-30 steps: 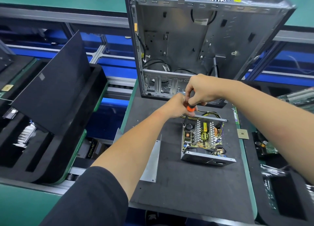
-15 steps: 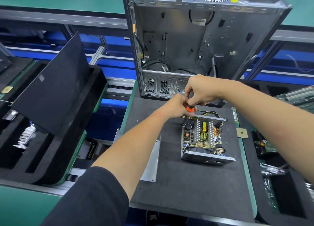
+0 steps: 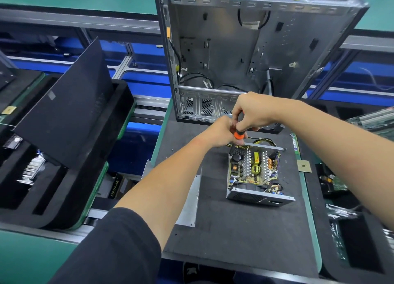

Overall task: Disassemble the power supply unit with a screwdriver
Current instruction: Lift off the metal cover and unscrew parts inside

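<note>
PSU [image 3: 254,172] sits lid off on the black mat [image 3: 238,230] of the tabletop, right of centre, board with heatsinks and coils exposed inside its shell, yellow/black wires at its far end. Right hand [image 3: 251,113] is wrapped round the screwdriver [image 3: 239,134] handle, black with orange collar, held upright over the PSU's far left corner; tip hidden. Left hand [image 3: 220,132] is curled in against the collar, pinching it as far as I can tell. Bent metal cover [image 3: 189,200] lies on the mat left of the PSU, apart from it. Open PC case [image 3: 245,49] stands at the mat's far edge, gutted, a few black cables loose inside. Foam tray [image 3: 70,155] at left holds a leaning black panel [image 3: 64,108] and a finned metal part in a slot. Foam tray [image 3: 351,241] at right holds green boards. Small chip [image 3: 304,166] lies at the mat's right edge. Blue conveyor frame behind, green floor beyond
</note>
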A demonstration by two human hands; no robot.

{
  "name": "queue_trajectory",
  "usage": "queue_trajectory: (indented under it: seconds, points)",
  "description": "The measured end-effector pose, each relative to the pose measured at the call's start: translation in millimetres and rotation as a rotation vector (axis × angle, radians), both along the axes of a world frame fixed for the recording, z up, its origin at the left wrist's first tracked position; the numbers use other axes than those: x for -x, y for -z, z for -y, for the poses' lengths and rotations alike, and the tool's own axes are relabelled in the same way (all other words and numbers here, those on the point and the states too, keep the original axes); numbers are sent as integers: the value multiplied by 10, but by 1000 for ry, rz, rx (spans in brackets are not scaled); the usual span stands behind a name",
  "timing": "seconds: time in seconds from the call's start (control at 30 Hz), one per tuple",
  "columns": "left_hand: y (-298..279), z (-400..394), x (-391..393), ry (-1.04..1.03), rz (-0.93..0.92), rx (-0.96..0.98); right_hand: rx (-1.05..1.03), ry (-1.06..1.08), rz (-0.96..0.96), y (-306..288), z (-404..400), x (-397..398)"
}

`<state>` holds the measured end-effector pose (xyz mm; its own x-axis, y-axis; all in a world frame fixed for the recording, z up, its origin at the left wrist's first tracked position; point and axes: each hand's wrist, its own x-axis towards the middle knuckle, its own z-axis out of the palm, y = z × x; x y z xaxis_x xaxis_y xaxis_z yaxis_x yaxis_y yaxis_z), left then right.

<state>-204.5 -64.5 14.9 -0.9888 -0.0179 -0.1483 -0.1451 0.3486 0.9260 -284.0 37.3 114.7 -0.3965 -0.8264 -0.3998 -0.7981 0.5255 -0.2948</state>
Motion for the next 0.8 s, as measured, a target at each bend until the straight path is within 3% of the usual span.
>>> queue_trajectory:
  seconds: [0.47,0.57,0.63,0.73,0.8]
  points:
    - [-4,15,-97,-45,-18,-67,-30,-51,8,-30,20,16]
    - [34,178,-181,-145,-12,-75,-25,-40,1,-23,19,7]
    - [99,302,-262,-184,117,39,-19,-43,10,-26,10,11]
    - [189,308,-367,-73,370,276,-2,-45,16,-40,0,28]
    - [200,207,-367,-73,431,213,4,-41,11,-38,-12,38]
